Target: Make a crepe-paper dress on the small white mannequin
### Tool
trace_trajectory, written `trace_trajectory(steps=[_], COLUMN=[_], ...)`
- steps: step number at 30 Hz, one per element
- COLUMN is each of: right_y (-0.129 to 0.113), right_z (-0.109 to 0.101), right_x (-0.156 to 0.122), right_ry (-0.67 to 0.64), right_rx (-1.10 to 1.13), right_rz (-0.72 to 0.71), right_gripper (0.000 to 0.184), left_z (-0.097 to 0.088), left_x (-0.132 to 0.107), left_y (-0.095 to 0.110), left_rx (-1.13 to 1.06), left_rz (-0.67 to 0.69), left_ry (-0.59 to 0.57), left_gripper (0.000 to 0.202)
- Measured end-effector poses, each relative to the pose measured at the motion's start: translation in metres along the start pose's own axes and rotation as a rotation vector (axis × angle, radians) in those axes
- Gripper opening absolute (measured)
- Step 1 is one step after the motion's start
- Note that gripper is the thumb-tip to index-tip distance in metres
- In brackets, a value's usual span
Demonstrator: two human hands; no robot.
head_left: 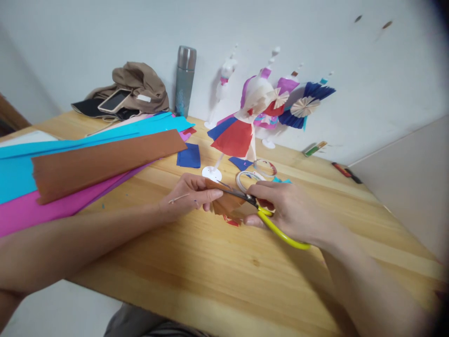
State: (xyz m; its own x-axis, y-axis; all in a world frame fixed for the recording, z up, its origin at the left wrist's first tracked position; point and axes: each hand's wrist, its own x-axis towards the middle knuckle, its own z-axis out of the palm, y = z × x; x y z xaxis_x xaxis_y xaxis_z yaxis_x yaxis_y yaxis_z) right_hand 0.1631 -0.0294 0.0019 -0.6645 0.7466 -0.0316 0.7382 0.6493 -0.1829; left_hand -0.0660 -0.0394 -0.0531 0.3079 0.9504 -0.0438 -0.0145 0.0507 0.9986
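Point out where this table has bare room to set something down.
Bare wood runs along the near edge, in front of the left hand and right hand, between the forearms. Another patch lies between the right forearm and the red-and-black item. Crowded: coloured paper strips on the left; tape rolls and the red-skirted figure beyond the hands.
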Motion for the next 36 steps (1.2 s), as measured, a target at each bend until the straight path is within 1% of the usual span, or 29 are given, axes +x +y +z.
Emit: trace_trajectory(steps=[7,11,16,19,26,30,33,36], right_y=[0.002,0.002,0.001,0.002,0.003,0.003,0.006,0.01], right_z=[0.003,0.002,0.002,0.002,0.002,0.004,0.006,0.006], right_x=[0.0,0.0,0.001,0.002,0.001,0.001,0.002,0.002], right_ry=[0.012,0.017,0.006,0.014,0.06,0.079,0.11,0.181], right_rx=[0.009,0.018,0.011,0.015,0.023,0.029,0.046,0.062], right_rz=[0.003,0.015,0.031,0.028,-0.038,-0.065,-0.052,-0.001], right_gripper=[0.054,0.054,0.055,0.055,0.051,0.051,0.055,0.06], left_z=[0.001,0.001,0.001,0.001,-0.002,-0.001,-0.001,-0.003], left_x=[0.001,0.0,-0.001,0.0,0.002,0.001,0.001,0.002], left_y=[-0.001,0.001,0.002,0.0,-0.009,-0.007,-0.005,-0.007], left_rx=[-0.031,-0.019,-0.016,-0.019,-0.003,0.004,0.003,-0.017], left_rz=[-0.016,-0.012,-0.013,-0.007,0.028,0.012,0.028,0.04], left_ry=[0.007,0.004,0.008,-0.002,-0.018,-0.007,-0.01,0.034], left_gripper=[0.011,0.02,0.021,0.025,0.027,0.03,0.034,0.034])
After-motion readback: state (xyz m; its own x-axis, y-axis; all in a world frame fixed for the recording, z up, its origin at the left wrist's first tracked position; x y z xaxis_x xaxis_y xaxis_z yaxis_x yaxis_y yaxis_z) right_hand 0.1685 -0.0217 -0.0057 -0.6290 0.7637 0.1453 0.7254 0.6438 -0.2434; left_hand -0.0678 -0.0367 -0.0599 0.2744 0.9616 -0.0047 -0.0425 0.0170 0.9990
